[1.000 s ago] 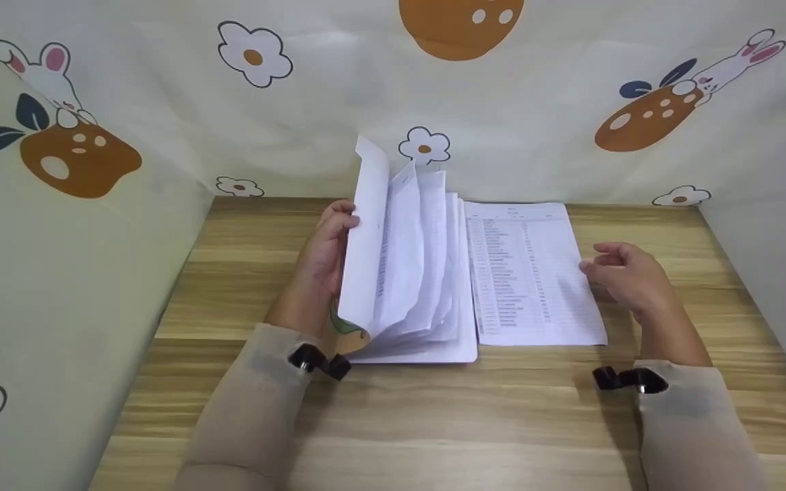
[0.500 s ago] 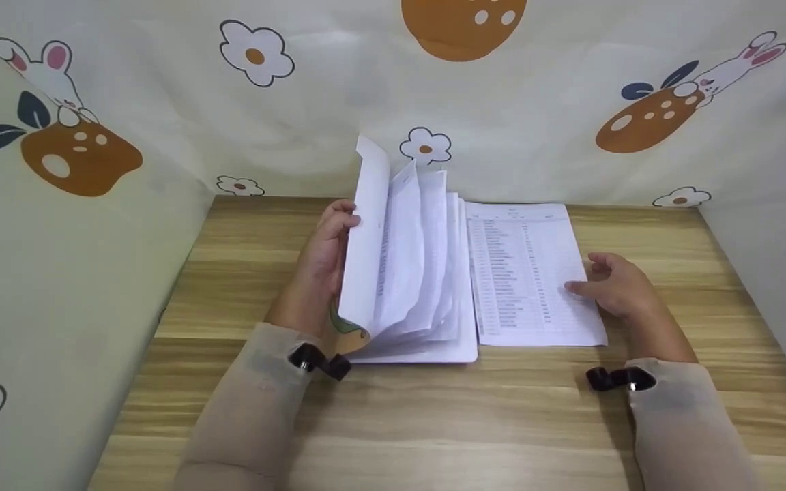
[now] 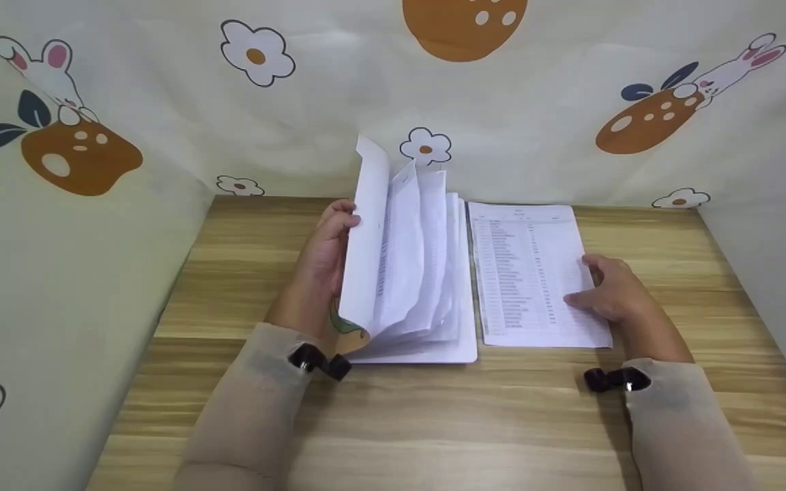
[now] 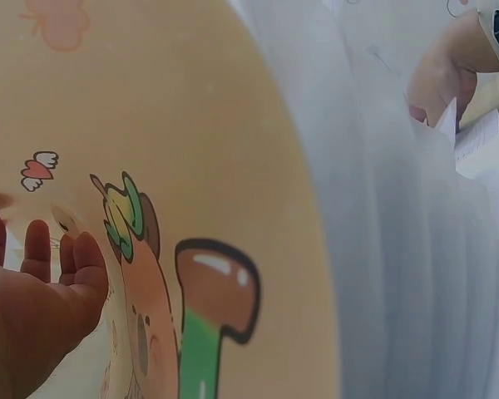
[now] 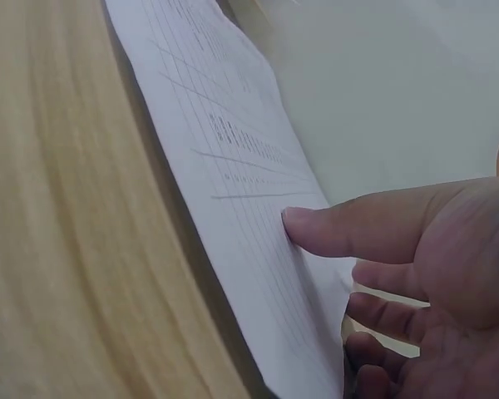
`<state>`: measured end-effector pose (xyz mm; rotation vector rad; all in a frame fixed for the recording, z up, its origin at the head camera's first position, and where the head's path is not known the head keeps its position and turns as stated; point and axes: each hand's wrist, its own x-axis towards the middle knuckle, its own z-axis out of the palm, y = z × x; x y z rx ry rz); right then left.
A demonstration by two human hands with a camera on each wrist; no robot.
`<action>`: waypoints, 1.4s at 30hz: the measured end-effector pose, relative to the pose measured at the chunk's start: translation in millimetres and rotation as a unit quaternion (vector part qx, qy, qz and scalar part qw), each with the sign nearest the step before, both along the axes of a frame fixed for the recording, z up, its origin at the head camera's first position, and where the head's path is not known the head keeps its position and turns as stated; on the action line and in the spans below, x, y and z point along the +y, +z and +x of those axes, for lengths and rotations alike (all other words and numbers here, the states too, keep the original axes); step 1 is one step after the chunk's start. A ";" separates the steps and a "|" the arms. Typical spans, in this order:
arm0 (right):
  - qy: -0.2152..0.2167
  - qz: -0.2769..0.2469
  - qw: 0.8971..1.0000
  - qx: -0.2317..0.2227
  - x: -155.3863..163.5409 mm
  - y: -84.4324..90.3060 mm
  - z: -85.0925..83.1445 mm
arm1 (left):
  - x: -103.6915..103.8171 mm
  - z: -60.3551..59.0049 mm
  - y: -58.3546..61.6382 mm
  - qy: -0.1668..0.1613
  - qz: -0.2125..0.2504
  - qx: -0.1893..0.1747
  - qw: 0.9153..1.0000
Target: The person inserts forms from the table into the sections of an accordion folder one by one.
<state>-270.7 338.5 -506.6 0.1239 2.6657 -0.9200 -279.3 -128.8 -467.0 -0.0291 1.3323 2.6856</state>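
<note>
My left hand [image 3: 328, 249] holds up the left side of an opened folder [image 3: 364, 239], its thumb over the raised edge. In the left wrist view the cover's outside [image 4: 224, 150] is tan with cartoon figures. White printed pages [image 3: 403, 252] stand fanned out inside. Just right of the folder, a printed sheet [image 3: 526, 273] with a list lies on the table. My right hand [image 3: 611, 290] pinches its right edge. The right wrist view shows the thumb [image 5: 316, 231] on top of the paper, while the other fingers are at its edge, their tips partly hidden.
The wood-grain table [image 3: 502, 423] reaches back to a pale curtain [image 3: 338, 102] printed with flowers, rabbits and orange fruit. Curtain panels also flank the table on both sides. A black wrist camera [image 3: 321, 361] is strapped at the left sleeve, another wrist camera [image 3: 617, 379] at the right.
My right hand has moved left onto the printed sheet and taken hold of its right edge. The sheet has slid slightly right, away from the folder. The left hand and folder stay put.
</note>
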 end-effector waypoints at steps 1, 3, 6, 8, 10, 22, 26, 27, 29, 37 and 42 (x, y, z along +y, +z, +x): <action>-0.001 -0.003 1.000 0.000 0.3 -0.1 -0.1 | 0.0 -0.1 0.0 0.000 -0.002 0.000 1.000; -0.009 -0.016 1.000 -0.005 0.6 -0.2 -0.3 | 0.2 -0.3 -0.2 0.002 -0.003 0.000 1.000; -0.026 -0.028 0.999 -0.012 1.3 0.5 0.6 | 0.5 -0.8 -0.7 0.005 -0.002 -0.002 1.000; -0.042 -0.034 0.998 -0.015 2.8 0.9 1.4 | 0.8 -1.3 -1.1 0.005 -0.002 -0.002 1.000; -0.061 -0.036 0.997 -0.008 5.0 0.8 2.2 | 1.0 -1.9 -1.2 0.006 -0.003 -0.002 1.000; -0.124 -0.078 0.988 0.040 19.7 0.3 3.9 | 1.8 -1.6 -0.3 0.023 -0.010 -0.002 1.000; -0.124 -0.170 0.977 0.015 27.8 4.0 5.9 | 1.5 -3.1 -0.7 0.024 -0.015 0.001 1.000; -0.121 -0.197 0.973 0.005 29.5 5.1 6.4 | 1.3 -3.5 -0.9 0.023 -0.018 0.002 1.000; -0.117 -0.242 0.963 -0.018 32.9 7.5 7.1 | 1.1 -4.3 -1.5 0.022 -0.020 0.006 1.000; -0.110 -0.341 0.932 -0.054 39.8 18.2 10.3 | 1.9 -6.4 -2.5 0.040 -0.011 0.012 0.999; -0.110 -0.396 0.910 -0.058 39.3 23.9 14.3 | 1.5 -8.2 -3.4 0.043 -0.011 0.013 0.999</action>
